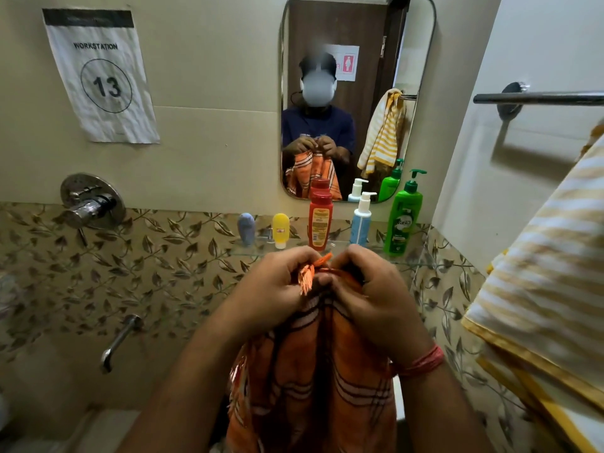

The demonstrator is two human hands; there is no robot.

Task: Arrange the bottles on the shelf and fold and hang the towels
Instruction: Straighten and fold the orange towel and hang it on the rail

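My left hand [277, 282] and my right hand [372, 289] meet in front of me, both pinching the top edge of an orange striped towel [313, 380] that hangs down between my forearms. Behind my hands, a glass shelf [415, 261] carries a grey-blue tube [246, 228], a yellow tube [281, 230], a red bottle [320, 217], a blue pump bottle [360, 220] and a green pump bottle [403, 217], all upright in a row. A yellow-and-white striped towel [542, 289] hangs at the right edge.
A metal towel bar [539, 98] juts from the right wall, bare along its visible length. A mirror [356, 93] hangs above the shelf. A shower mixer [91, 204] and a spout [121, 338] sit on the left wall, near a paper sign [99, 76].
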